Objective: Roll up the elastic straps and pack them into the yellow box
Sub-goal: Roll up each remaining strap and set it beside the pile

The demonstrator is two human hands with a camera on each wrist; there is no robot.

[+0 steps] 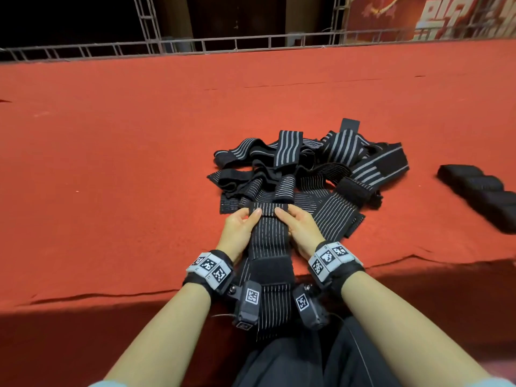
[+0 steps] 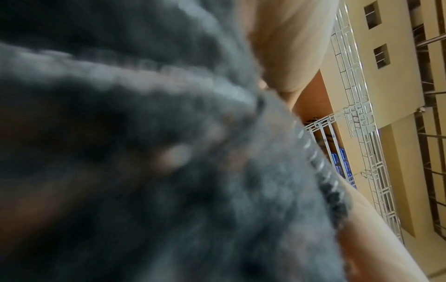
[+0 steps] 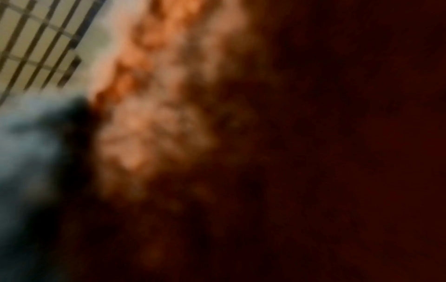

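A black elastic strap [image 1: 268, 244] with thin white stripes lies stretched toward me over the red carpet edge. My left hand [image 1: 242, 222] and right hand [image 1: 296, 222] pinch its far folded end [image 1: 268, 209] from either side, thumbs on top. Behind it sits a tangled pile of striped straps [image 1: 312, 166]. The left wrist view is filled by blurred dark strap fabric [image 2: 144, 152]. Only blur shows in the right wrist view. The yellow box is not in view.
Several rolled black straps [image 1: 483, 195] lie in a row at the right. The red carpet [image 1: 139, 149] spreads wide to the left and back. A metal truss railing [image 1: 251, 43] borders its far edge. My dark trousers [image 1: 307, 364] are below.
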